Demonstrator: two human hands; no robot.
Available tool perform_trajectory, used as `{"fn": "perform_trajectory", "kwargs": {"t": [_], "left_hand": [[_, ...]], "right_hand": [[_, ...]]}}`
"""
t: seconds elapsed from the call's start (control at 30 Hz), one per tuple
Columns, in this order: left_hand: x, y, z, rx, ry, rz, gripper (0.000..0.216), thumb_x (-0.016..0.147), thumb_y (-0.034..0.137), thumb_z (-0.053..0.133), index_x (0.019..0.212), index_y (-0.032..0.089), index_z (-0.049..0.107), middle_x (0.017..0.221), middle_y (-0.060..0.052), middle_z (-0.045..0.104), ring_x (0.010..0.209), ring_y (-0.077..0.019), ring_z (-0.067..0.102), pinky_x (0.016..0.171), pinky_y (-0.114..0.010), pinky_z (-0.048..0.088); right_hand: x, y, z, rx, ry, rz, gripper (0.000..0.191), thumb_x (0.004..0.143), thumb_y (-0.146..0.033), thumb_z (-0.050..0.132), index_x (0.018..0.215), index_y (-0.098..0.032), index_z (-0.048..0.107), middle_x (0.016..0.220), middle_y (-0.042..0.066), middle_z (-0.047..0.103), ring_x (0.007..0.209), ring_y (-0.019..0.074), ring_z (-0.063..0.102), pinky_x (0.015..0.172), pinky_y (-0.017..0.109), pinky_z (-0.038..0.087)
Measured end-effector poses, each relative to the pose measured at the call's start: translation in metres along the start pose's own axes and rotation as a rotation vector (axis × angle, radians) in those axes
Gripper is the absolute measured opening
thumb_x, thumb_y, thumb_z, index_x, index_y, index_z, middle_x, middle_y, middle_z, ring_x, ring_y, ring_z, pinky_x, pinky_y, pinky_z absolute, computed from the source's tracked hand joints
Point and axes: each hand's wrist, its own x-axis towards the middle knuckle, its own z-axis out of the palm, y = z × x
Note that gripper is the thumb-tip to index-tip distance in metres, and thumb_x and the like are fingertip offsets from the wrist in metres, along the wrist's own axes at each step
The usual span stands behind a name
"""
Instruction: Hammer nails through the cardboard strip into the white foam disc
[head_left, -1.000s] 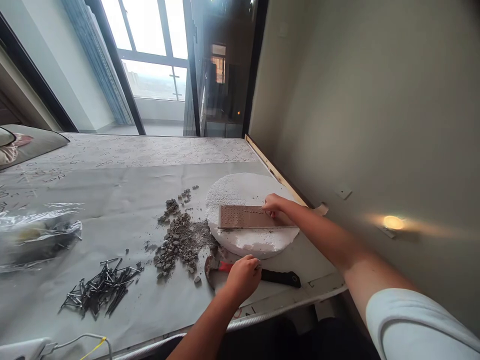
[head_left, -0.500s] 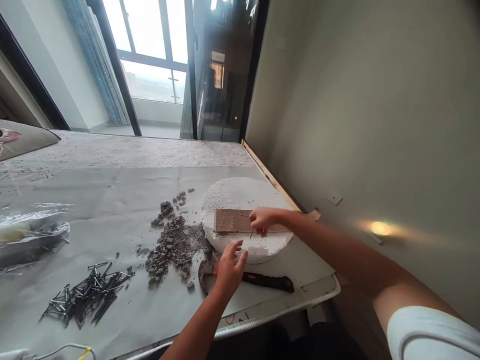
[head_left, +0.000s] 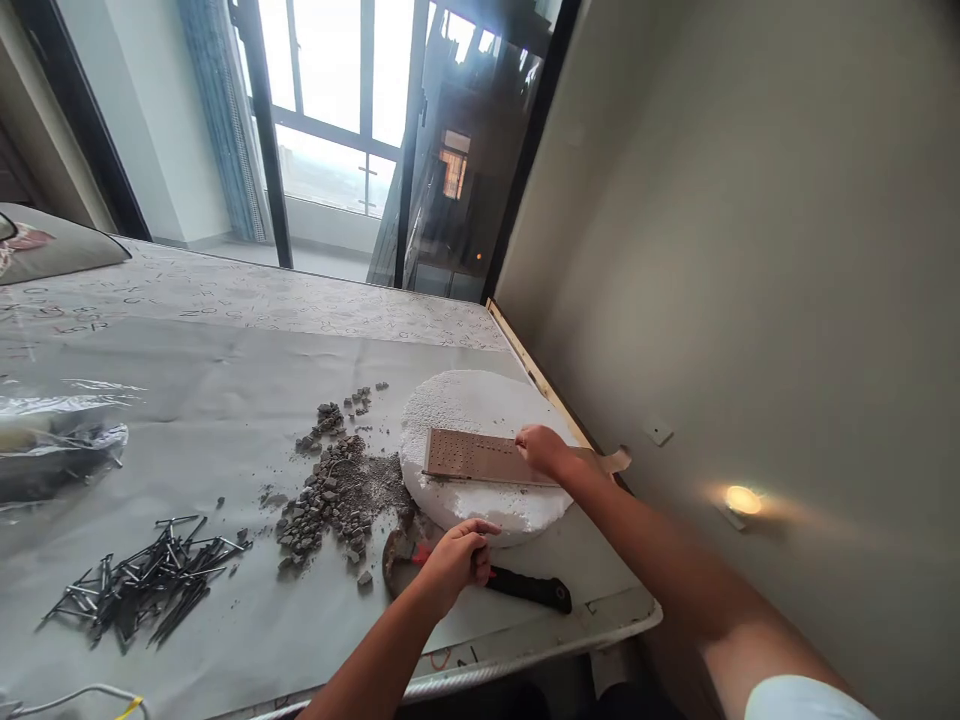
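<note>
A brown board (head_left: 472,456) dotted with rows of small holes lies across a round white foam block (head_left: 450,400). My right hand (head_left: 544,452) is over the board's right part, thumb and fingers pinched together close to its surface; whatever they hold is too small to make out. Lower down, my left hand (head_left: 457,562) hovers in front of the foam block with its fingers curled together, and any content is hidden. Below and behind it lies a hammer (head_left: 529,590) with a black and red handle, partly covered by that hand.
A heap of grey stone fragments (head_left: 322,500) lies left of the foam block. Several loose nails (head_left: 150,580) are piled at the lower left, near a clear plastic bag (head_left: 60,450). A wooden edge strip (head_left: 525,355) and the wall border the right side.
My right hand has shifted from the board's front edge up onto its surface, and the thin nail-like piece below it no longer shows. My left hand's spread fingers have curled in. The view has tilted.
</note>
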Motion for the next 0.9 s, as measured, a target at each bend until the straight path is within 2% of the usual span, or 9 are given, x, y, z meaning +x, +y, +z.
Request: {"fn": "perform_trajectory", "kwargs": {"t": [0.13, 0.3, 0.53, 0.7, 0.9], "left_hand": [[0.011, -0.007, -0.006, -0.021, 0.052, 0.034, 0.022, 0.064, 0.016, 0.043, 0.085, 0.016, 0.049, 0.043, 0.010, 0.033, 0.036, -0.0050, 0.030, 0.044, -0.020, 0.021], [0.009, -0.005, -0.007, -0.047, 0.045, 0.037, 0.025, 0.061, 0.013, 0.041, 0.084, 0.016, 0.050, 0.042, 0.010, 0.035, 0.034, -0.0052, 0.030, 0.043, -0.020, 0.021], [0.008, -0.003, -0.004, -0.042, 0.071, 0.024, 0.024, 0.060, 0.012, 0.042, 0.082, 0.016, 0.051, 0.041, 0.009, 0.036, 0.034, -0.0054, 0.031, 0.042, -0.020, 0.020], [0.009, -0.003, -0.003, -0.039, 0.071, 0.009, 0.023, 0.061, 0.012, 0.043, 0.081, 0.016, 0.052, 0.039, 0.010, 0.033, 0.033, -0.0050, 0.029, 0.042, -0.020, 0.017], [0.005, -0.005, -0.004, -0.044, 0.066, 0.020, 0.021, 0.061, 0.013, 0.045, 0.080, 0.016, 0.052, 0.040, 0.009, 0.036, 0.033, -0.0053, 0.031, 0.042, -0.020, 0.017]], "right_hand": [[0.015, 0.005, 0.020, -0.132, 0.022, 0.032, 0.030, 0.087, -0.016, 0.038, 0.093, -0.010, 0.067, 0.101, 0.016, 0.064, 0.093, 0.0207, 0.059, 0.079, 0.027, 0.041], [0.023, 0.001, 0.037, -0.236, 0.003, -0.022, 0.024, 0.080, -0.007, 0.045, 0.091, -0.008, 0.066, 0.099, 0.018, 0.064, 0.090, 0.0217, 0.061, 0.079, 0.028, 0.043], [0.029, 0.002, 0.041, -0.311, -0.024, -0.129, 0.024, 0.075, -0.002, 0.048, 0.090, -0.006, 0.066, 0.095, 0.020, 0.065, 0.089, 0.0243, 0.062, 0.076, 0.030, 0.046], [0.032, -0.002, 0.044, -0.320, -0.029, -0.158, 0.025, 0.074, -0.002, 0.048, 0.091, -0.004, 0.066, 0.094, 0.021, 0.066, 0.088, 0.0260, 0.063, 0.075, 0.033, 0.047], [0.030, -0.004, 0.042, -0.288, -0.028, -0.149, 0.026, 0.073, 0.000, 0.049, 0.091, -0.004, 0.066, 0.093, 0.021, 0.066, 0.089, 0.0257, 0.063, 0.075, 0.031, 0.046]]}}
